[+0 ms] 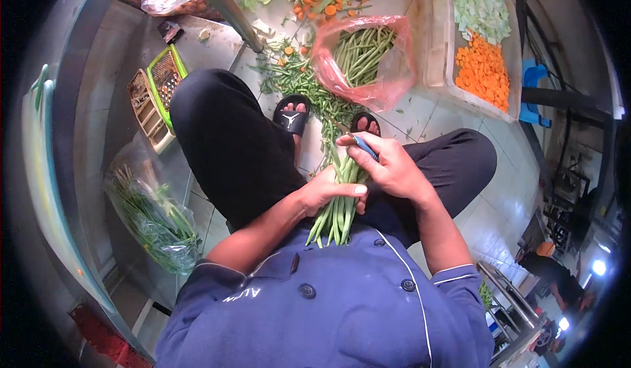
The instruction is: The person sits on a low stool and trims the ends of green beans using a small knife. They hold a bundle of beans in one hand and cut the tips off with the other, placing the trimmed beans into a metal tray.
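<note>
My left hand (pixel 328 194) grips a bundle of green beans (pixel 338 207) around its middle, between my knees. My right hand (pixel 388 164) is closed on a small blue-handled knife (pixel 363 146) held at the top end of the bundle. Below the bundle on the tiled floor lies a heap of cut bean trimmings (pixel 309 85), beside my feet in black sandals (pixel 291 115). Beyond them a pink plastic bag (pixel 388 72) stands open with whole green beans (pixel 361 52) inside.
A clear tub (pixel 437 46) at the upper right holds sliced carrot (pixel 483 72) and chopped pale greens (pixel 480 6). Carrot pieces and scraps (pixel 328 0) lie at the top. A green grater (pixel 164 78) and a bag of leafy greens (pixel 154 220) sit at my left. A metal leg (pixel 227 6) crosses above.
</note>
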Available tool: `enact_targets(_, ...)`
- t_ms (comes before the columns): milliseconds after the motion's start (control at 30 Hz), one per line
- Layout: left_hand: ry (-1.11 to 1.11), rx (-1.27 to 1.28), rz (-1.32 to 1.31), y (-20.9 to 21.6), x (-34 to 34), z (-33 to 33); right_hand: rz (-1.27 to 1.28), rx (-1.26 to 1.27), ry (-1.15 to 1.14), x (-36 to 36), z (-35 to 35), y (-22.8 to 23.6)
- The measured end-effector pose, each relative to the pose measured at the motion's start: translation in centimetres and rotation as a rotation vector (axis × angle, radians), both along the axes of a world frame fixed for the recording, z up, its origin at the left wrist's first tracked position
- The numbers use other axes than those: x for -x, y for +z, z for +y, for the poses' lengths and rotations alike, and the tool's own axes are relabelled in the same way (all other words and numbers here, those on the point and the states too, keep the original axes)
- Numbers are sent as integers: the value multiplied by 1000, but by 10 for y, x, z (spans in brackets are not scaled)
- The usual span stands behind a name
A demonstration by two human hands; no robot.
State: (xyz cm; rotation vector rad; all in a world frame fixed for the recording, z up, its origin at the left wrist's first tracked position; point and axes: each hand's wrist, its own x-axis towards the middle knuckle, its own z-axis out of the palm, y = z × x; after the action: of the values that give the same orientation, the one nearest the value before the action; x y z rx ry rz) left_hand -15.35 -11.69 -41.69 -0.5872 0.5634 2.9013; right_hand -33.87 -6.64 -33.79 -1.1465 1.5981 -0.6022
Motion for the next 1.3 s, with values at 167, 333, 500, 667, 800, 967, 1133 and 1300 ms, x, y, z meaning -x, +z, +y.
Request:
enact_targets(167,74,-66,81,5,-2,-7,-122,-58,-192,4,-7,-3)
enact_targets(333,53,39,-25,10,5,-11,-49,199,-256,12,0,-16)
enact_targets(500,44,340,-128,13,18,-13,271,401,-176,14,-20,2)
enact_targets(667,199,404,-87,1,22,-6,393,117,125,-5,-36,2)
enact_targets(800,82,271,-77,12,17,-16,12,238,-190,8,-32,-3)
enact_targets(967,79,314,-82,12,18,-11,287,422,-52,13,-29,-4)
enact_targets(1133,56,335,-74,19,20,-14,259,474,-256,21,-35,12)
enact_targets(1300,73,204,-132,11,14,-14,262,853,-635,40,-18,34)
